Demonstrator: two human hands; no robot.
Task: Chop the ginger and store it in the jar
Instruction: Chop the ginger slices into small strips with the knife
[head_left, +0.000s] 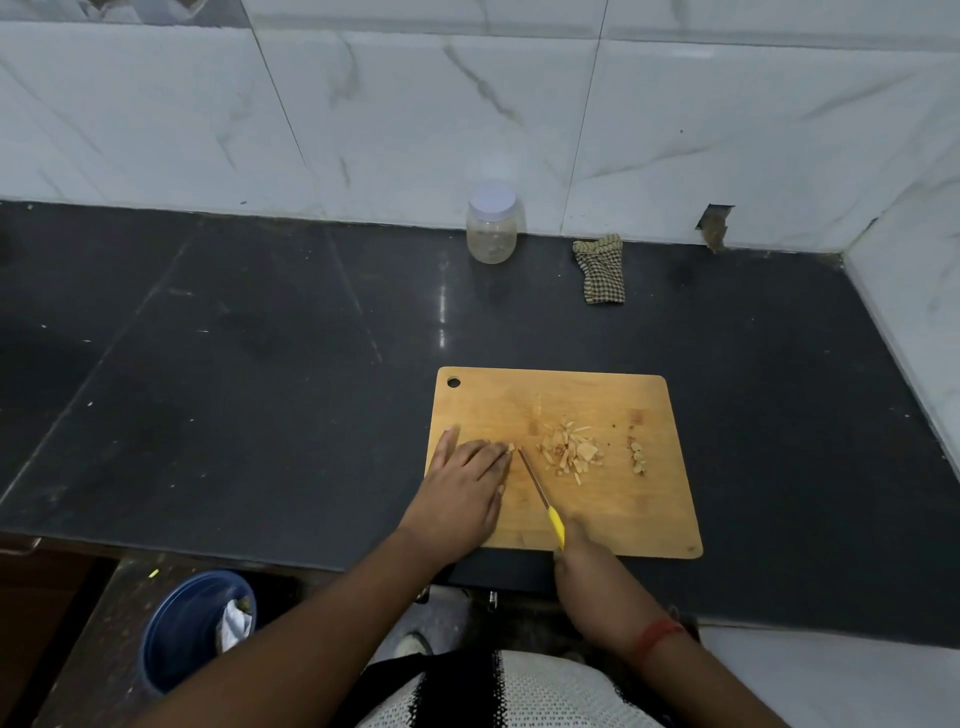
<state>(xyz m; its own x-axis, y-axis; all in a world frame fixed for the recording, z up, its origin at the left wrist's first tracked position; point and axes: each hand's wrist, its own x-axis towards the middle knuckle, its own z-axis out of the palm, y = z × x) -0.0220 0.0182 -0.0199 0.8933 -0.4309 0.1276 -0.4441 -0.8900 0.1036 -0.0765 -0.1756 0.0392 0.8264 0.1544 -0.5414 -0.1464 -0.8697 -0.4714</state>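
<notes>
Plainly, chopping is the step in hand, as judged from the head view, the only one given. A rectangular wooden chopping board (566, 462) is laid on the black stone counter (260, 389). A small uncut piece of ginger (510, 447) is pinned under the fingertips of the left hand (465, 486), whose fingers are nearly flat. A thin knife with a yellow handle (540, 493) is gripped by the right hand (576, 545), the blade set just beside that piece. A pile of pale ginger slivers (569, 451) is seen mid-board, with what are probably trimmings (638, 457) further right. The clear plastic jar with a white lid (492, 222) is left capped against the tiled wall, well apart from the board. Next, further cuts are called for, then the lid must be removed.
</notes>
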